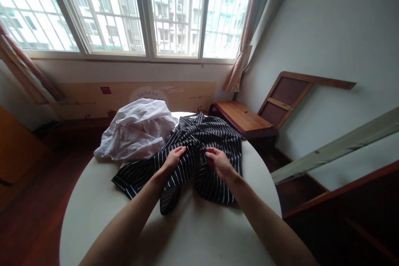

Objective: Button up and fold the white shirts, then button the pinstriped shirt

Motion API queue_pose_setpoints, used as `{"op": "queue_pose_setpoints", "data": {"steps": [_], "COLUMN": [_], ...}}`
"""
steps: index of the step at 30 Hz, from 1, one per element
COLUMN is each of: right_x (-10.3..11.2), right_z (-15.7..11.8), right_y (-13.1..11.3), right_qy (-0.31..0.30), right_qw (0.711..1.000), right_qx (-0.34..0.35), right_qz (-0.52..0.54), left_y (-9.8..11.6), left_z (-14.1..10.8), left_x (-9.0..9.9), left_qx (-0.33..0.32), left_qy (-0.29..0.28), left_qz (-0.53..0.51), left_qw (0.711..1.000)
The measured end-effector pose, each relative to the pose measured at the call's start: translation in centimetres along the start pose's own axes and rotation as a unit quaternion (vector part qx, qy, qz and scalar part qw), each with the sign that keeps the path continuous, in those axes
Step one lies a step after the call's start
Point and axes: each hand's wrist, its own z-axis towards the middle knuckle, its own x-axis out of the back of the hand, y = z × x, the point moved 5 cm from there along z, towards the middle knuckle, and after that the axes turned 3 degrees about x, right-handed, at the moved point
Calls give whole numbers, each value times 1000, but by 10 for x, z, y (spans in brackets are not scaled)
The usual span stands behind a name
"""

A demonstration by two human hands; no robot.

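Note:
A black shirt with white stripes (218, 131) lies crumpled across a round white table (93, 212), its collar toward the window. My left hand (174, 158) pinches the striped cloth left of the front opening. Just across from it, my right hand (219, 161) has its fingertips closed on the other front edge. A gap between the two edges shows dark inner cloth. One sleeve spreads to the left, and a cuff hangs forward below my left hand. Bunched white cloth (137, 131) rests at the table's back left, touching the shirt.
Behind the table stands a wooden bench or low table (243, 114). A wooden frame (283, 95) leans against the right wall. A long pale panel (336, 145) slants at the right. Barred windows (174, 12) and curtains (238, 70) line the back.

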Motion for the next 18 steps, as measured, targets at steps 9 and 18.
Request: {"op": "queue_pose_setpoints", "data": {"steps": [9,18], "right_x": [-19,-28], "right_z": [-1,-10], "right_y": [-2,-3], "right_qy": [-9,-18], "right_qw": [998,992], "right_qx": [46,107], "right_qz": [37,60], "left_y": [9,15], "left_z": [-10,-11], "left_x": [-13,-20], "left_qx": [-7,-64], "left_qy": [-29,-56], "left_qz": [28,-11], "left_qw": [999,996]}}
